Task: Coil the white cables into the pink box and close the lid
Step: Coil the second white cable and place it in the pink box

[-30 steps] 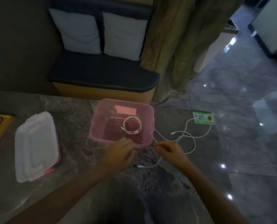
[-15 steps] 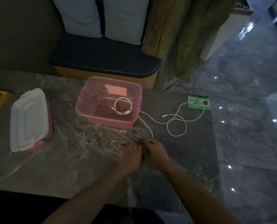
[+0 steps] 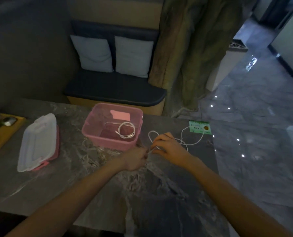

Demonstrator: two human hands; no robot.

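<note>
An open pink box (image 3: 94, 134) stands on the marble table, with one coiled white cable (image 3: 126, 132) on its floor. Its translucent lid (image 3: 38, 142) lies flat to the left. A second white cable (image 3: 193, 142) trails across the table to the right of the box. My left hand (image 3: 135, 158) pinches one end of this cable just in front of the box's right corner. My right hand (image 3: 168, 146) grips the same cable beside it, with a small loop rising above the fingers.
A green card (image 3: 200, 127) lies at the table's far right corner, by the cable's end. A yellow tray (image 3: 3, 134) with a metal item sits at the left edge. Behind the table is a dark bench (image 3: 115, 89) with two cushions.
Both hands have come together on the loose cable and lifted it. A first loop has formed above my right hand, and less cable lies spread on the table.
</note>
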